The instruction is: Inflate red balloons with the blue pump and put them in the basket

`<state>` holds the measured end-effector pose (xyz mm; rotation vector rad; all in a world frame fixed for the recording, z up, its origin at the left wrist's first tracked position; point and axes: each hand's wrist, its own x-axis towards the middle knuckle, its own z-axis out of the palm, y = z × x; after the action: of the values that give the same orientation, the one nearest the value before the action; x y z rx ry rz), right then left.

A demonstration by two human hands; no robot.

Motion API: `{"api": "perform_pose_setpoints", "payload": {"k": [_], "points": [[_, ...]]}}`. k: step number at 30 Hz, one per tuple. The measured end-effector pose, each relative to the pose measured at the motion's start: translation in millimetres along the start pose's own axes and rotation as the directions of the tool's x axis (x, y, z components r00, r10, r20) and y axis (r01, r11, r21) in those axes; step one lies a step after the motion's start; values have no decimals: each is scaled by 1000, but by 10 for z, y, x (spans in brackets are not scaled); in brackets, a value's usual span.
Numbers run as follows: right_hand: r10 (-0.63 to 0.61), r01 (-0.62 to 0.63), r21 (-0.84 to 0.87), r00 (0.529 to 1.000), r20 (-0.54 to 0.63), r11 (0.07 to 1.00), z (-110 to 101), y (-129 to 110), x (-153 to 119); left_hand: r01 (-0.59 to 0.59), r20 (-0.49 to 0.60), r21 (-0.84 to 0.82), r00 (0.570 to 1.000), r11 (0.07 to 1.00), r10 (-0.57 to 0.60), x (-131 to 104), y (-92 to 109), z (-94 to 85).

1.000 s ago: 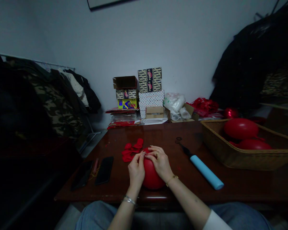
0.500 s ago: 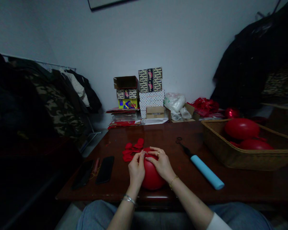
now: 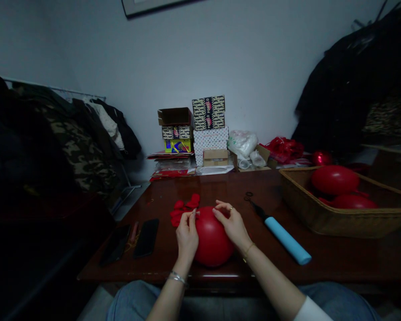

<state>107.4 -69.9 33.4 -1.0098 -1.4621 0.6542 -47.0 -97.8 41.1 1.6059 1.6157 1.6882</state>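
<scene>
An inflated red balloon (image 3: pixel 214 238) rests at the table's front edge between my hands. My left hand (image 3: pixel 187 234) is closed in a pinch at the balloon's upper left, with the neck of the balloon apparently between thumb and fingertips. My right hand (image 3: pixel 232 223) is at the upper right of the balloon, thumb and fingers slightly apart, with nothing visible between them. Just behind my left hand lies a small pile of uninflated red balloons (image 3: pixel 194 200). To the right lies a light blue hand pump (image 3: pixel 287 240) with a black nozzle.
A wicker basket (image 3: pixel 316 220) with red balloons (image 3: pixel 334 179) stands at the right. Two dark phones (image 3: pixel 146 237) lie at the left, with a small reddish stick (image 3: pixel 134 232) between them. Stacked boxes (image 3: pixel 210 145) and a plastic bag (image 3: pixel 243 143) line the back wall.
My right hand has moved away to the right from my left hand, uncovering more of the balloon. The left hand keeps its pinch and has shifted slightly left.
</scene>
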Motion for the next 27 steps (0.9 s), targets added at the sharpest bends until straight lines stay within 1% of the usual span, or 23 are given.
{"api": "perform_pose_setpoints", "payload": {"k": [1,3,5,6,8,9,10,12,15,17,19,22,24,27], "points": [[-2,3,-32,999,33,999,-35,21,-20,4,4,0,1000,1000,-4,15,-6,-10],[0,24,-149,987,161,989,-99,42,-71,6,12,-22,1000,1000,-6,41,-10,-18],[48,50,-294,947,319,955,-154,27,-109,5,31,-81,1000,997,-3,60,7,-10],[88,58,-357,921,379,932,-179,5,-116,8,47,-124,999,992,-2,67,26,0],[159,60,-450,887,433,891,-228,-57,-99,21,92,-219,996,975,-1,79,82,29],[178,66,-488,882,436,870,-252,-94,-79,28,115,-265,993,964,2,86,119,48],[183,78,-522,884,430,849,-277,-131,-55,35,137,-304,991,952,7,94,162,70],[158,114,-583,905,394,804,-328,-199,-5,44,180,-362,983,931,23,116,257,123],[60,169,-672,951,304,721,-406,-275,43,53,248,-421,967,905,59,159,414,222],[-19,201,-726,968,251,657,-460,-305,58,46,283,-446,955,894,93,185,514,301],[-85,214,-774,975,205,596,-523,-321,68,15,309,-450,941,893,140,203,603,391],[-163,197,-840,978,131,506,-657,-324,92,-54,343,-437,913,898,221,214,707,539],[-209,181,-877,973,95,446,-777,-318,116,-87,356,-430,898,899,258,214,761,646],[-255,164,-917,964,71,364,-978,-302,156,-112,381,-437,876,892,296,212,837,813]]}}
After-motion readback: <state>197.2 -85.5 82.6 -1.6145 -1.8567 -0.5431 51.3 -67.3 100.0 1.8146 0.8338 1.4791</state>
